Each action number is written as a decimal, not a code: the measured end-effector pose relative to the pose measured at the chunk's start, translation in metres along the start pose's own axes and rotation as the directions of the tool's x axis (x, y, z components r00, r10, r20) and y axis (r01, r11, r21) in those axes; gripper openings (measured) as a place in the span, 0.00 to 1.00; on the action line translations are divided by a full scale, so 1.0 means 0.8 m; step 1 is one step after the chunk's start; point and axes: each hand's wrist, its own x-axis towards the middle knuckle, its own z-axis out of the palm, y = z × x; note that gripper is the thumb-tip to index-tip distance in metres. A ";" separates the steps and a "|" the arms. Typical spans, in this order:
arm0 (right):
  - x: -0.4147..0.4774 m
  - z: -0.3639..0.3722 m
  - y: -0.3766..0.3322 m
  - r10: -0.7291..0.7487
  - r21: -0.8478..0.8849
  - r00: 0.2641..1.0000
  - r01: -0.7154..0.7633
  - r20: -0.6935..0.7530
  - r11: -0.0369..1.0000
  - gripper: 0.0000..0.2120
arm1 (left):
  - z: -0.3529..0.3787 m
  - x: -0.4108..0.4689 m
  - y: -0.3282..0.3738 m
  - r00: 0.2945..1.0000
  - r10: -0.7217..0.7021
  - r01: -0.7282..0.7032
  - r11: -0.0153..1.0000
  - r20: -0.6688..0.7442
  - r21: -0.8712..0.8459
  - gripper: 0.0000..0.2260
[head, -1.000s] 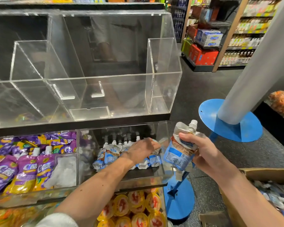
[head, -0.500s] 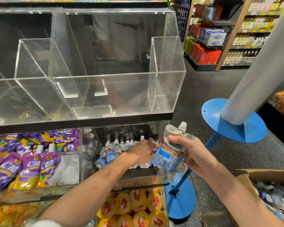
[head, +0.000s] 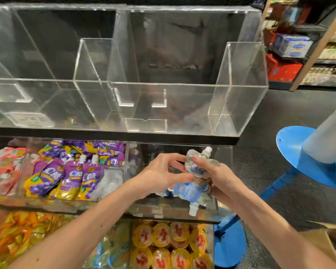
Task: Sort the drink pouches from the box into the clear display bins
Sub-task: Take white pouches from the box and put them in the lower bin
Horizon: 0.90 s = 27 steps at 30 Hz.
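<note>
The blue pouch stood near vertical, white spout up, just over the front of the middle-row clear bin, with a second pouch below it hanging spout down. The right hand gripped both and the left hand pinched their left side. Sorting looked partway done: purple pouches already filled the neighbouring bin, and the contents of the box barely showed.

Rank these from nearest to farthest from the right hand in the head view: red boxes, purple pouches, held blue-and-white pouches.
1. Blue-and-white pouches: gripped in the right hand itself.
2. Purple pouches: off to the left.
3. Red boxes: far back, upper right.
</note>
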 end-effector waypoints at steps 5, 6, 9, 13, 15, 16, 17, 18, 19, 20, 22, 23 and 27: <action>0.023 0.016 0.008 0.117 0.083 0.981 -0.131 0.153 0.988 0.22 | -0.038 -0.014 -0.026 0.984 -0.066 0.049 0.993 -0.163 -0.106 0.17; 0.029 0.016 0.009 0.126 0.119 0.984 -0.141 0.128 0.983 0.19 | -0.046 -0.017 -0.032 0.977 -0.073 0.053 0.993 -0.200 -0.105 0.18; 0.045 0.013 0.013 0.156 0.065 0.987 -0.159 0.044 0.985 0.16 | -0.068 -0.026 -0.045 0.959 -0.125 0.091 0.986 -0.256 -0.141 0.18; 0.055 0.010 0.013 0.105 -0.176 0.994 -0.107 -0.023 0.978 0.08 | -0.085 -0.030 -0.054 0.957 -0.101 0.121 0.991 -0.273 0.058 0.13; 0.065 0.004 0.015 0.074 -0.294 0.997 -0.069 0.007 0.953 0.11 | -0.081 -0.029 -0.056 0.956 -0.028 0.122 0.944 -0.292 0.308 0.12; 0.070 0.002 0.017 0.050 -0.367 0.999 -0.040 0.016 0.929 0.13 | -0.078 -0.028 -0.058 0.960 0.014 0.109 0.902 -0.279 0.419 0.11; 0.076 0.000 0.019 0.009 -0.455 1.000 0.001 0.020 0.891 0.15 | -0.074 -0.026 -0.060 0.970 0.045 0.085 0.856 -0.238 0.510 0.10; 0.081 -0.001 0.022 -0.042 -0.540 0.999 0.046 0.020 0.841 0.17 | -0.069 -0.022 -0.063 0.982 0.061 0.059 0.801 -0.179 0.595 0.10; 0.086 0.000 0.025 -0.096 -0.608 0.995 0.088 0.019 0.789 0.18 | -0.064 -0.017 -0.067 0.992 0.060 0.035 0.723 -0.113 0.689 0.10; 0.089 0.000 0.028 -0.142 -0.656 0.990 0.119 0.017 0.746 0.19 | -0.059 -0.011 -0.071 0.998 0.036 0.016 0.631 -0.050 0.775 0.08; 0.097 0.000 0.034 -0.173 -0.704 0.985 0.139 0.022 0.697 0.21 | -0.048 0.001 -0.079 0.996 -0.066 -0.012 0.493 0.052 0.870 0.05; 0.101 -0.001 0.039 -0.154 -0.741 0.988 0.127 0.032 0.660 0.20 | -0.043 0.007 -0.085 0.987 -0.141 -0.008 0.447 0.079 0.894 0.05; 0.104 -0.001 0.053 -0.137 -0.872 0.981 0.182 0.134 0.454 0.13 | -0.029 0.023 -0.102 0.944 -0.284 -0.045 0.393 0.167 0.918 0.06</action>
